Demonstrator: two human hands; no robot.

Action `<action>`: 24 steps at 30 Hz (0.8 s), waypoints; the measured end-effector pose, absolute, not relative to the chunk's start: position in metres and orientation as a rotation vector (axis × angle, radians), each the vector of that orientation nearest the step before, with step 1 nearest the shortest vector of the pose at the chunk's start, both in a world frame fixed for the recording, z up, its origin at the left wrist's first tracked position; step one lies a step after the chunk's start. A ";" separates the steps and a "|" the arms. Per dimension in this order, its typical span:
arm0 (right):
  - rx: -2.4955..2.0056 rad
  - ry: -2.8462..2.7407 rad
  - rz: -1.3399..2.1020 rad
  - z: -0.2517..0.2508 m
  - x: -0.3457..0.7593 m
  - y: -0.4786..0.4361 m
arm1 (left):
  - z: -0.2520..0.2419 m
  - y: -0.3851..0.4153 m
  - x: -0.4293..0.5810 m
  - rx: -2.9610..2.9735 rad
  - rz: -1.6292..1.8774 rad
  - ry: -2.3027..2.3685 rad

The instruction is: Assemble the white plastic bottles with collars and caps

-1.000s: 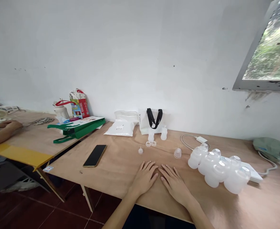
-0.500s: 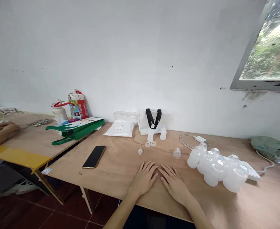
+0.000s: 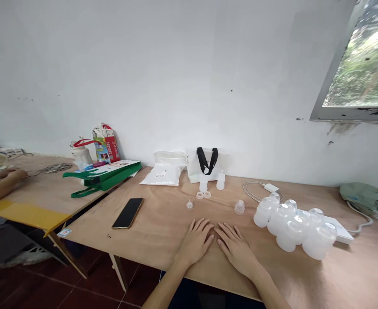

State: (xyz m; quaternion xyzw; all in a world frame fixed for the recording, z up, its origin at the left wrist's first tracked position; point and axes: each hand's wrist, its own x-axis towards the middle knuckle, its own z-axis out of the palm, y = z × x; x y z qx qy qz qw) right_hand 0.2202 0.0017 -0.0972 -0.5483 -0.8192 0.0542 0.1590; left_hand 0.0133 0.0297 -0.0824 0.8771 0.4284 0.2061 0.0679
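My left hand (image 3: 195,241) lies flat on the wooden table (image 3: 156,223), fingers stretched out, holding nothing. Beside it my right hand (image 3: 235,248) rests palm down in the same way, its thumb close to the left one. Just beyond the left fingertips is a clear bottle nipple (image 3: 189,204). A clear ribbed cap (image 3: 239,207) stands beyond the right hand. Farther back are two white rings (image 3: 203,195) and two small frosted bottles (image 3: 220,180). To the right of my right hand stand several capped frosted bottles (image 3: 294,231) in a cluster.
A phone (image 3: 128,213) lies at the left. Along the wall are a white plastic package (image 3: 161,175) and a white bag (image 3: 193,167) with black handles. A cable with a white adapter (image 3: 271,188) lies behind the bottles. Another person's arm (image 3: 2,184) rests on the left table.
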 end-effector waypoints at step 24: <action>-1.527 -2.315 0.119 -0.102 0.221 0.002 | -0.082 0.030 0.013 2.653 0.632 1.294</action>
